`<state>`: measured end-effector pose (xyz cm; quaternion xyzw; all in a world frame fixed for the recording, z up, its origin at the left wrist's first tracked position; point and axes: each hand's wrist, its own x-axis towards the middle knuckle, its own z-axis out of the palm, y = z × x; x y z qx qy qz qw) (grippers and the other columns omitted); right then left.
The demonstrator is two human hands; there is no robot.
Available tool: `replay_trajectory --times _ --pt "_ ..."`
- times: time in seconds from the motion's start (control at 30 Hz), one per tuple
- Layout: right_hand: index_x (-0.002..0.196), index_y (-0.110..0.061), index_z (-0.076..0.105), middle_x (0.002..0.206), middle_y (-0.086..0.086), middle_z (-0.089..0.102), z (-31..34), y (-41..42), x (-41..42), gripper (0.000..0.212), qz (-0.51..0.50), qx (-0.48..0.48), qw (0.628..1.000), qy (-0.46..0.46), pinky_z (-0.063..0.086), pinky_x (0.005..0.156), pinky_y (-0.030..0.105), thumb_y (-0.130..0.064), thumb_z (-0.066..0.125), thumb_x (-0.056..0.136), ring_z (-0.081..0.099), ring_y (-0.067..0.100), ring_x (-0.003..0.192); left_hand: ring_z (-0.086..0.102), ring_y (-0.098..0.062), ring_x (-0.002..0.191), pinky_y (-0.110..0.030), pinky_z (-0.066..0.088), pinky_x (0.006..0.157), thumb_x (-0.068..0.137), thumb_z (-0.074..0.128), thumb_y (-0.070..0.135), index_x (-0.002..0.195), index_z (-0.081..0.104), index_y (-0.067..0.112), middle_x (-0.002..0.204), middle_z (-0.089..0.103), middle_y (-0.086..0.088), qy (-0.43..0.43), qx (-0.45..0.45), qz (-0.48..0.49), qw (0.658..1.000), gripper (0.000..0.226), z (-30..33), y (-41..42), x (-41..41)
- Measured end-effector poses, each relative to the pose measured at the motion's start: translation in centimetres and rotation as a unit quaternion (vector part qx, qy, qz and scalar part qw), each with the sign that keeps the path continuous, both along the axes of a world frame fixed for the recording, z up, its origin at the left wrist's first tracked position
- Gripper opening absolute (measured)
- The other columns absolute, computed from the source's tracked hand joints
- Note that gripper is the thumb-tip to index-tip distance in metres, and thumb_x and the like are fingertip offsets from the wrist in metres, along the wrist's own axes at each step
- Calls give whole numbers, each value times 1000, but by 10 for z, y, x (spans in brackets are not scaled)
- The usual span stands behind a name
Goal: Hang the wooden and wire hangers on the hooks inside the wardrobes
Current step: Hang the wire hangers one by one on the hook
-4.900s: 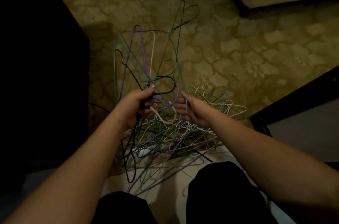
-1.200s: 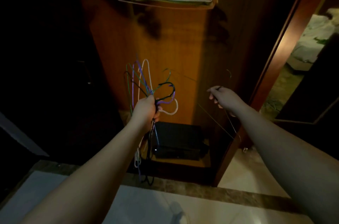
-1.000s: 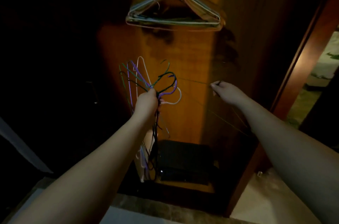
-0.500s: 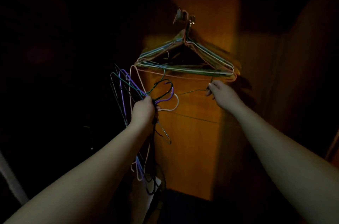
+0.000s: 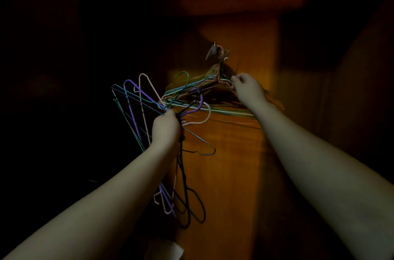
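Head view: right hand (image 5: 247, 87) just below the wall hook (image 5: 215, 51), left hand (image 5: 167, 129) lower and to the left with the spare hangers.

Wardrobe back panel (image 5: 230, 174) fills the middle of the picture, lit orange, and the hook sits high on it, above and slightly left of the right hand. Under the hook hangs a stack of hung hangers (image 5: 191, 89), their long bars lying almost level, from the left hand's side across to behind the right wrist. The left hand is clenched around a bundle of wire hangers (image 5: 136, 97), whose long axes stand nearly upright, the loops above the fist and the tails below it. The right hand is curled as if pinching a thin wire near the necks of the hung stack; the wire itself is too dark to see for sure. I judge the right hand is much the nearer to the hook, so the next lift is up and a little left.
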<state>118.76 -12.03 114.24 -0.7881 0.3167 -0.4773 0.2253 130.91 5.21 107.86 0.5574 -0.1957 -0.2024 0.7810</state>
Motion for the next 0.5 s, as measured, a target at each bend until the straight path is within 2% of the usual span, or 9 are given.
replay_trajectory --times 0.13,0.27,0.4,0.5 --pt "108 -15 57 91 1 63 26 -3 20 22 -15 3 999 -33 33 51 26 -31 43 103 47 9 61 44 -19 54 -26 29 47 98 39 24 92 60 5 75 58 -7 -18 20 -6 1000 29 10 6 13" --pt "116 -11 56 95 -1 64 42 -9 32 25 -33 21 997 -64 33 54 24 -29 45 103 49 5 66 47 -19 56 -26 32 48 100 38 24 94 61 6 76 62 -7 -41 36 -16 998 30 16 14 25" --pt "117 -10 55 97 0 63 53 -12 43 25 -38 33 996 -77 33 53 24 -27 44 103 47 5 64 45 -19 54 -27 32 50 99 38 22 91 59 6 71 61 -5 -42 36 -37 998 27 22 18 38" --pt "117 -11 56 96 0 63 57 -12 53 24 -37 34 996 -78 32 53 23 -27 43 103 48 5 65 46 -19 55 -27 33 50 100 37 21 96 57 4 71 61 -6 -51 40 -50 997 26 24 21 45"
